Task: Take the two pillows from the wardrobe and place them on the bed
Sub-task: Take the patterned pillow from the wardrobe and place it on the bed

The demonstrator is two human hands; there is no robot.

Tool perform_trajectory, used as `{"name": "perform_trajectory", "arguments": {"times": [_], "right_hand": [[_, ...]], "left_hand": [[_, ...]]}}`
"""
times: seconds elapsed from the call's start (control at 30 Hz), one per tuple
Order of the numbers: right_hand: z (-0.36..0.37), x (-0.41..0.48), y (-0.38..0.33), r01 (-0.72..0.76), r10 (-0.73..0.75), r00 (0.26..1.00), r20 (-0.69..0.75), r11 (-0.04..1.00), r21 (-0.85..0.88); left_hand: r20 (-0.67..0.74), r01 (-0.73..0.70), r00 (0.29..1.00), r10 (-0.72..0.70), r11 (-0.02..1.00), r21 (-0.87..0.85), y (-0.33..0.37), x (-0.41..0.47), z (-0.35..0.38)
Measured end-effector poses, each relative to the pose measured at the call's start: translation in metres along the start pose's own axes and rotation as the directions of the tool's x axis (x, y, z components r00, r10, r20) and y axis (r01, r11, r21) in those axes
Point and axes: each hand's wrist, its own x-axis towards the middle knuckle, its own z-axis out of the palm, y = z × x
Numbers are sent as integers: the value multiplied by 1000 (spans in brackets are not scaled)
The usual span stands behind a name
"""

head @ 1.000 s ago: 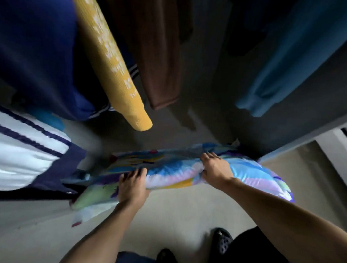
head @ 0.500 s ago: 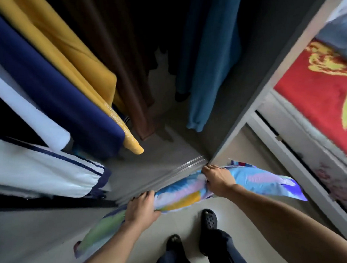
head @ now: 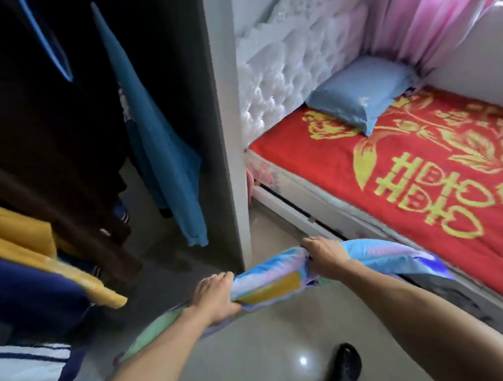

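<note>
The bed (head: 318,191) stands at right, directly beside the wardrobe's side panel (head: 219,123). A red cover with a yellow pattern (head: 421,183) lies flat over the mattress. One light-blue pillow (head: 356,93) rests on the cover, against the tufted white headboard (head: 281,71). The glossy tiled floor (head: 278,354) lies below; a black shoe (head: 348,364) stands on it.

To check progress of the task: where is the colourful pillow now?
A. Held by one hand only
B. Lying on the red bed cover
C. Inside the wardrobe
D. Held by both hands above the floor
D: the left hand and right hand both grip the colourful pillow above the floor, short of the bed.
</note>
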Motion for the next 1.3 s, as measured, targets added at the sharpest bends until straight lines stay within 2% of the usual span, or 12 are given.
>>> {"name": "perform_trajectory", "arguments": {"times": [0.2,0.4,0.57,0.7,0.83,1.3], "right_hand": [[-63,9,135,-117,118,993,-28,993,22],[-122,27,261,-148,146,983,-115,989,-8],[-180,52,332,-162,151,969,-194,986,-40],[-208,91,362,-145,125,956,-265,988,-57],[-224,142,386,-144,124,954,-273,988,-54],[-321,398,473,-286,283,914,-292,958,33]], "left_hand": [[-10,-83,997,83,997,3,117,94,-35],[-31,-144,989,143,989,-30,229,182,-75],[-86,-195,978,192,980,-27,289,241,-112],[-132,-196,972,193,981,-9,304,288,-139],[-164,-209,964,210,978,21,302,349,-165],[-165,-316,932,322,947,61,282,659,-302]]}}
